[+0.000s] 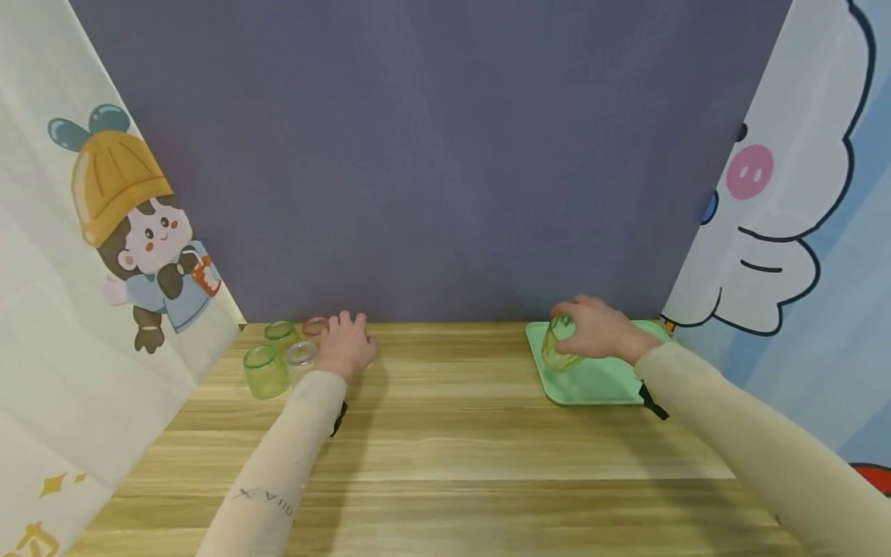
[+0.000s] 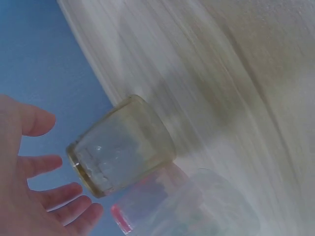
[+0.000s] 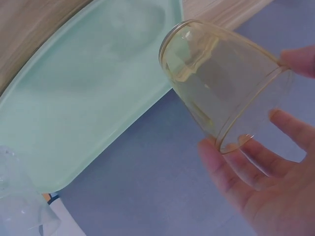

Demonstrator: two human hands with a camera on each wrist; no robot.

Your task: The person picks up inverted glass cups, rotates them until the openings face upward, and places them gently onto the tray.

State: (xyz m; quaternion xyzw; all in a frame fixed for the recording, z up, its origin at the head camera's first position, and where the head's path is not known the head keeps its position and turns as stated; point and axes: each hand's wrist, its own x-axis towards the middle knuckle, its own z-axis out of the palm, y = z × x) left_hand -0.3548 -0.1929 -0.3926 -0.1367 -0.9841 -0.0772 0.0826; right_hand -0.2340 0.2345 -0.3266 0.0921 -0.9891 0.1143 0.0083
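Observation:
My right hand (image 1: 595, 329) grips a yellow-tinted drinking glass (image 1: 557, 348) over the green tray (image 1: 592, 391). In the right wrist view, thumb and fingers pinch this glass (image 3: 221, 73) near its rim, its base pointing toward the tray. My left hand (image 1: 344, 346) is at the back left beside the glasses, fingers spread. An amber-tinted glass (image 2: 123, 147) stands just past its fingertips in the left wrist view; the hand hides it in the head view. Near it are a pink glass (image 1: 315, 326) and a clear glass (image 1: 302, 357).
Two green glasses (image 1: 266, 373) stand at the left end of the group. A clear glass (image 3: 22, 196) is at the tray's corner, hidden behind my right arm in the head view. The wooden table (image 1: 445, 456) ends at a grey-blue back panel (image 1: 445, 170); printed curtains flank both sides.

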